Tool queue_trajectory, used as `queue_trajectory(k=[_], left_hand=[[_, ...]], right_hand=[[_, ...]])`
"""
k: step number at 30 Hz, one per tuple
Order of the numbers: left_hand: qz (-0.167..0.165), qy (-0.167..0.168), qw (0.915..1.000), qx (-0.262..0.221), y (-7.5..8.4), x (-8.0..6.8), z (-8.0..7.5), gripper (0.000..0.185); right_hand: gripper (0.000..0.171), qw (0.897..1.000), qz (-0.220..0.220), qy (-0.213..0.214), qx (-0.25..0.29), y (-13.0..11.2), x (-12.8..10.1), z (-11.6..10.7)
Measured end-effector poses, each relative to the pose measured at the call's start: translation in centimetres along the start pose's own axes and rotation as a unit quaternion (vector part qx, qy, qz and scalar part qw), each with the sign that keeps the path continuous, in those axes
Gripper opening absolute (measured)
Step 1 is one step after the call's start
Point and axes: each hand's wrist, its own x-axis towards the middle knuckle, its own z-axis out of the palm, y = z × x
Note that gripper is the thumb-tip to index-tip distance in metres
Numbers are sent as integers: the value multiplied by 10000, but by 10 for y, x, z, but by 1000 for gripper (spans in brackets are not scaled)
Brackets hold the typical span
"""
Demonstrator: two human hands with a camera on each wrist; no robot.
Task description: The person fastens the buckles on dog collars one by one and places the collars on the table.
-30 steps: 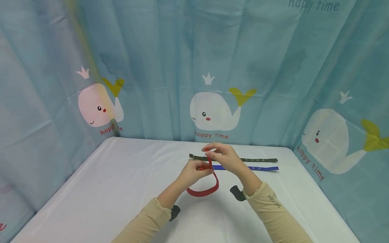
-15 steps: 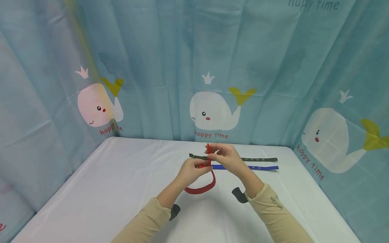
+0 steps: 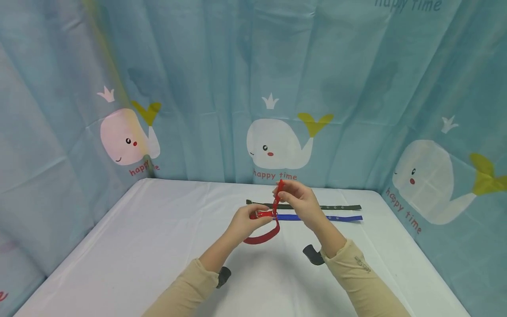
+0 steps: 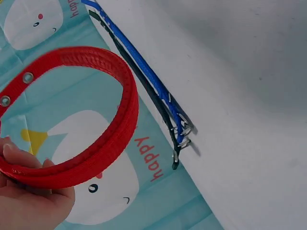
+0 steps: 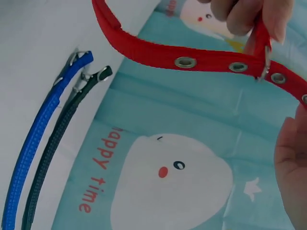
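Head view: compared with half a second ago, your right hand sits higher and farther right, the raised end of the red strap leans right with it, and the loop below is higher over the white tabletop. Both hands pinch the strap: your left hand beside the loop, your right near the raised end. Beyond lie a blue strap and a dark green strap, roughly parallel.

Left wrist view: the red strap bows into a broad oval of layered, ribbed fabric.

Right wrist view: round metal eyelets line its flat band, and a thin metal frame stands between two; the other straps show woven texture and metal fittings.
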Motion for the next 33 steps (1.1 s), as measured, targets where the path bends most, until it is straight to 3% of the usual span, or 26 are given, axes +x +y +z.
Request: queue_trajectory(k=[9, 16, 22, 29, 33], left_hand=[[-354, 502, 9969, -494, -3, -3, -8, 33], [-244, 539, 9967, -555, -3, -3, -9, 33], [-151, 428, 9980, -433, -4, -2, -8, 34], [-126, 421, 9978, -492, -6, -3, -6, 34], [-258, 519, 9967, -574, -5, -4, -8, 35]], right_hand=[[34, 9993, 147, 346, -63, 9, -3, 0], [25, 9996, 141, 224, -116, 9, -4, 2], [32, 9996, -108, -11, 274, 10, -4, 4], [33, 9992, 125, 229, -300, 8, -5, 3], [26, 9962, -395, 42, -776, 8, -7, 0]])
